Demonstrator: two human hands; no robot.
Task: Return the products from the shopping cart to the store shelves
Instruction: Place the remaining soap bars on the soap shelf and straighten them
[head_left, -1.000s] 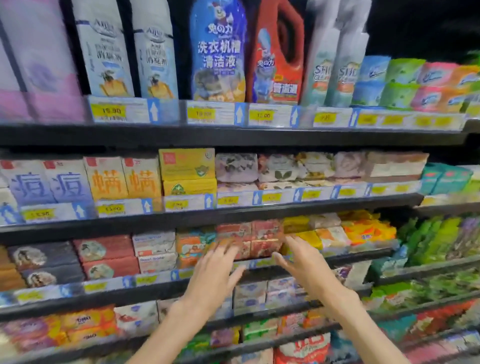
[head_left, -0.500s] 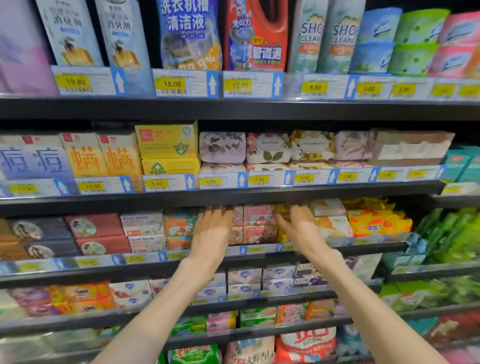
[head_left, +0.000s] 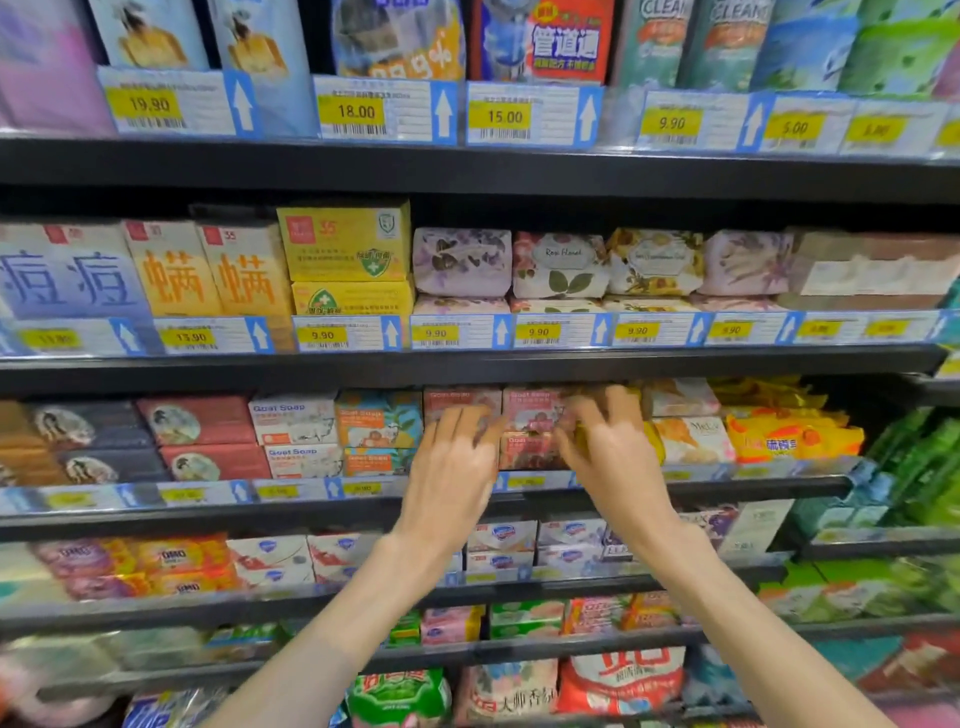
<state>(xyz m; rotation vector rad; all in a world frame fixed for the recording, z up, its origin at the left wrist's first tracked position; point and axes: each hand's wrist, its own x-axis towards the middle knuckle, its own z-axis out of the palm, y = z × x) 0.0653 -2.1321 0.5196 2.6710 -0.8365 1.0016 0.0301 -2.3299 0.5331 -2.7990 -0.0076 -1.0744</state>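
Note:
Both my bare arms reach up to the third shelf (head_left: 363, 512). My left hand (head_left: 452, 462) has its fingers laid against the front of a pink Goat Soap box (head_left: 460, 402). My right hand (head_left: 610, 452) is blurred by motion. Its spread fingers touch the neighbouring pink soap boxes (head_left: 530, 415) and a yellow box (head_left: 655, 441) just right of them. No product is lifted off the shelf in either hand. The shopping cart is out of view.
White and orange Goat Soap boxes (head_left: 293, 421) stand left of my hands and yellow soap packs (head_left: 789, 439) to the right. Floral wrapped soaps (head_left: 561, 265) fill the shelf above. More soap boxes (head_left: 501, 538) sit below my wrists.
Both hands have moved up and forward, from in front of the shelf edge onto the soap boxes. The camera has come closer to the shelves.

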